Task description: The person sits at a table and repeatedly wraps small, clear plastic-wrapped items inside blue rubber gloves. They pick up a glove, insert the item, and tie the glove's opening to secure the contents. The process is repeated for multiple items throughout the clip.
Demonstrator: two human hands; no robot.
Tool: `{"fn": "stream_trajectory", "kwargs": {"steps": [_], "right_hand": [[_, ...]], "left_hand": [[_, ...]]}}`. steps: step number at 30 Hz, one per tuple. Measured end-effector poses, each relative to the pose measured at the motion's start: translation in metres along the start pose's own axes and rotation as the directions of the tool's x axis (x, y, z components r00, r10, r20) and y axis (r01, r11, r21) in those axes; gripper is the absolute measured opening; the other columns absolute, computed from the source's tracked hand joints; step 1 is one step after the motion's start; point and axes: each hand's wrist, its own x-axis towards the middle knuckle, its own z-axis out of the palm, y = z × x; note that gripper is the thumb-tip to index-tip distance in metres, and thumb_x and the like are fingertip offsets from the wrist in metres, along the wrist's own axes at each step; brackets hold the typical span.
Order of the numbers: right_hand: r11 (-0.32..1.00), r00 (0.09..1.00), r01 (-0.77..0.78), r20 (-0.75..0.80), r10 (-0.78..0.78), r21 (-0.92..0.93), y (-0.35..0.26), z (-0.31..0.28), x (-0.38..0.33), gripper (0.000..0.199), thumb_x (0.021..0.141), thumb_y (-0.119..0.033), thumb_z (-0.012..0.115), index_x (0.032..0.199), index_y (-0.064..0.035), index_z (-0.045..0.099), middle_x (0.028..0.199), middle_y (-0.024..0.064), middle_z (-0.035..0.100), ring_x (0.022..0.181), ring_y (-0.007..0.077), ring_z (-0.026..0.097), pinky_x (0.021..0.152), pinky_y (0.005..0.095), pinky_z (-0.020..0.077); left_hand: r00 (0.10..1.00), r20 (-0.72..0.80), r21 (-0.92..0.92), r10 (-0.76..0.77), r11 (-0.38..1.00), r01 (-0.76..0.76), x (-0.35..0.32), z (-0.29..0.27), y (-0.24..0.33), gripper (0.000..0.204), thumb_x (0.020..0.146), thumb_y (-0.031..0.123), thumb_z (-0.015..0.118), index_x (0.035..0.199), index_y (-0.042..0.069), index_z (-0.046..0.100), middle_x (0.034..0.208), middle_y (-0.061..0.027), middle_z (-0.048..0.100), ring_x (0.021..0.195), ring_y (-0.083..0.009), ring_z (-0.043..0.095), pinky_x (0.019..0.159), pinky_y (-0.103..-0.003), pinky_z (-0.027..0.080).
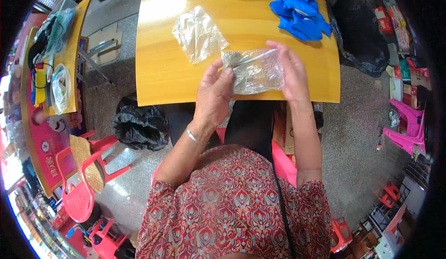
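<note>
While the left hand (pixel 214 91) pinches one end of a clear bag (pixel 259 74) between thumb and fingers, seemingly to keep it from slipping, the right hand (pixel 293 75) is open with fingers extended beside the other end, perhaps to steady it, though contact is hard to tell. Held over the near part of the counter (pixel 169 86), the bag looks thin, glossy and crinkled, with greyish-green matter (pixel 231 59) by the left thumb. Beyond it lies a flattened plastic sleeve (pixel 199 35), probably kept within easy reach, and crumpled blue bundles (pixel 301 13) sit far right.

The fisheye view (head-worn) looks down at the table (pixel 162 80).
</note>
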Motion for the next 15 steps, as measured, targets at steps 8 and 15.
{"fn": "stream_trajectory", "kwargs": {"steps": [8, 15], "right_hand": [[0.993, 0.993, -0.08, 0.074, 0.087, -0.091, 0.01, 0.016, -0.006, 0.033, 0.087, -0.02, 0.068, 0.112, 0.0009, 0.061, 0.094, 0.0008, 0.063, 0.082, 0.0066, 0.059, 0.074, 0.0195, 0.0479], [0.995, 0.997, -0.069, -0.031, 0.067, -0.072, 0.01, 0.002, 0.007, 0.025, 0.09, -0.019, 0.065, 0.104, 0.0007, 0.062, 0.092, 0.0028, 0.064, 0.081, 0.0076, 0.06, 0.07, 0.022, 0.0492]], "left_hand": [[0.999, 0.024, 0.024, -0.027, 0.999, 0.026, 0.009, 0.015, -0.004, 0.028, 0.096, 0.008, 0.05, 0.124, 0.007, 0.05, 0.11, -0.0061, 0.062, 0.1, -0.0152, 0.061, 0.085, -0.031, 0.052], [0.999, 0.052, 0.613, 0.015, 0.789, -0.044, 0.021, 0.022, 0.01, 0.036, 0.093, 0.011, 0.057, 0.128, 0.006, 0.05, 0.102, -0.0016, 0.06, 0.09, -0.0086, 0.057, 0.073, -0.023, 0.049]]}}
